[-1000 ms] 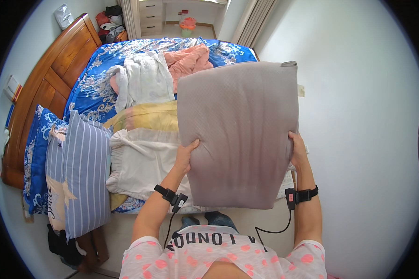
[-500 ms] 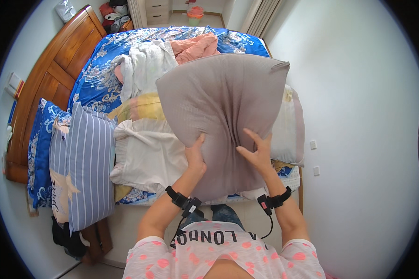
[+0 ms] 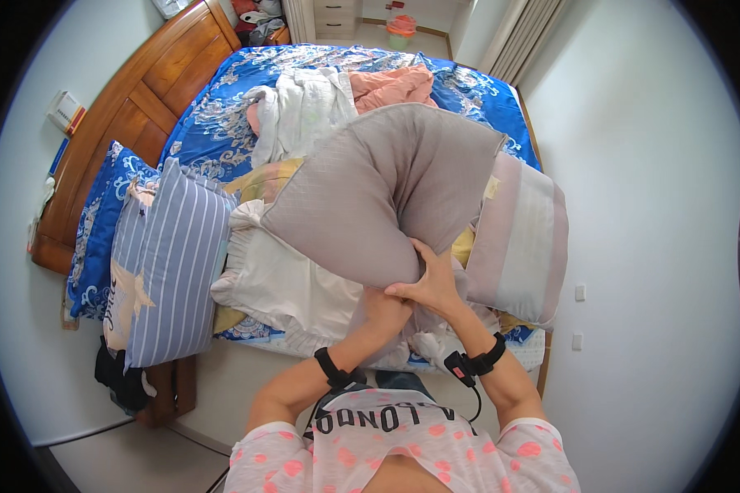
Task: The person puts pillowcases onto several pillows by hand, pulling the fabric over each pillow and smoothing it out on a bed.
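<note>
A mauve-grey pillow [image 3: 358, 193] is held up in front of me over the bed, creased deeply down its middle and bunched at its lower end. My right hand [image 3: 436, 287] grips that gathered end, thumb pointing left and fingers along the fabric. Close by on the left, my left hand [image 3: 384, 311] presses in under the pillow's lower fold; its fingers are mostly hidden there. The two hands meet at the bunched part. Beneath the pillow lies a white ruffled cloth [image 3: 292, 283], partly covered.
On the left, a blue striped pillow [image 3: 185, 263] leans with a blue patterned pillow [image 3: 99, 238] by the wooden headboard [image 3: 152, 90]. A grey-and-mauve pillow [image 3: 522, 242] lies right. White [image 3: 300, 115] and pink [image 3: 390, 89] bedding are heaped farther back. A white wall [image 3: 649, 205] borders the right.
My hands have come together at the pillow's lower end, where they were apart on its face. The pillow has folded and tilted over to the left. The view has shifted.
</note>
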A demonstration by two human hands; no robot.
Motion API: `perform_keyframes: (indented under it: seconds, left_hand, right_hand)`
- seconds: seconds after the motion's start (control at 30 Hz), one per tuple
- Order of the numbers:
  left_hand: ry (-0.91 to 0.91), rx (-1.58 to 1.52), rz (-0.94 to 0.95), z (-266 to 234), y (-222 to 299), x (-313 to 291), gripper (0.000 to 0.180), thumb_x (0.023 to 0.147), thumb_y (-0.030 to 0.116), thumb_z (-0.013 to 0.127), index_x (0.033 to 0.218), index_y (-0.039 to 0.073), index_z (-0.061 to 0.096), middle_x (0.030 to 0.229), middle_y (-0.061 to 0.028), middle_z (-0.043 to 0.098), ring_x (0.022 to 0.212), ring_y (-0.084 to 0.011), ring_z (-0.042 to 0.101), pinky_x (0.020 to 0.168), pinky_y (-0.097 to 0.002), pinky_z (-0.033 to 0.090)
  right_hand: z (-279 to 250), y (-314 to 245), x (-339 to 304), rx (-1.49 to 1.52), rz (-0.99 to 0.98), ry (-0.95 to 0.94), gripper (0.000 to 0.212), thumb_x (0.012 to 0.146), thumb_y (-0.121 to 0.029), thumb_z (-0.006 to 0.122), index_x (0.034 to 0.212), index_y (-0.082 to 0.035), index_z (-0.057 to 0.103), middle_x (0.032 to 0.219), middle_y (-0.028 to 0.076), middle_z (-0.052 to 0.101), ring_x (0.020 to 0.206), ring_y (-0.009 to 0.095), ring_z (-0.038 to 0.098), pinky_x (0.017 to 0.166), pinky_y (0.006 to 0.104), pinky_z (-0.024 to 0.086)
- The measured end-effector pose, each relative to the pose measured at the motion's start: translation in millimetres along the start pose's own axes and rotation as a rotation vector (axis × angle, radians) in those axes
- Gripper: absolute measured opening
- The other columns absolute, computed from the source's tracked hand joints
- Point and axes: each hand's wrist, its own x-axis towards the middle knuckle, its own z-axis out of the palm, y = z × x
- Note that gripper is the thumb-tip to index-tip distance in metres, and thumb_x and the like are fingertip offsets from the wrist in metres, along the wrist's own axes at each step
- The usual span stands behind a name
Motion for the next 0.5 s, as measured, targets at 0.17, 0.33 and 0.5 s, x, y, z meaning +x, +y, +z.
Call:
perform_keyframes:
  seconds: [0.17, 0.33, 0.5]
  left_hand:
    - [0.156, -0.086, 0.207, 6, 18, 15, 0.042, 0.067, 0.021, 0.076, 0.106, 0.006, 0.067, 0.103, -0.0163, 0.066, 0.102, -0.0386, 0.059, 0.093, -0.0534, 0.039]
    - [0.007, 0.033, 0.192, 11, 40, 30, 0.062, 0.067, 0.022, 0.077, 0.122, 0.002, 0.058, 0.123, -0.0221, 0.056, 0.119, -0.0429, 0.047, 0.103, -0.0496, 0.034]
    - [-0.005, -0.007, 0.183, 36, 36, 30, 0.074, 0.067, 0.024, 0.077, 0.131, 0.000, 0.049, 0.132, -0.0226, 0.047, 0.124, -0.0411, 0.042, 0.105, -0.0486, 0.033]
  right_hand:
    - [-12, 18, 6, 0.186, -0.013, -0.122, 0.099, 0.053, -0.049, 0.090, 0.127, 0.005, 0.053, 0.129, 0.027, 0.053, 0.121, 0.039, 0.051, 0.104, 0.0443, 0.039]
    - [-8, 41, 10, 0.278, 0.275, -0.037, 0.091, 0.054, -0.046, 0.088, 0.126, 0.000, 0.057, 0.126, 0.030, 0.052, 0.116, 0.040, 0.052, 0.100, 0.0452, 0.041]
    - [-5, 77, 12, 0.408, 0.282, 0.155, 0.037, 0.070, -0.021, 0.078, 0.101, -0.001, 0.068, 0.086, 0.015, 0.069, 0.084, 0.027, 0.066, 0.078, 0.0359, 0.050]
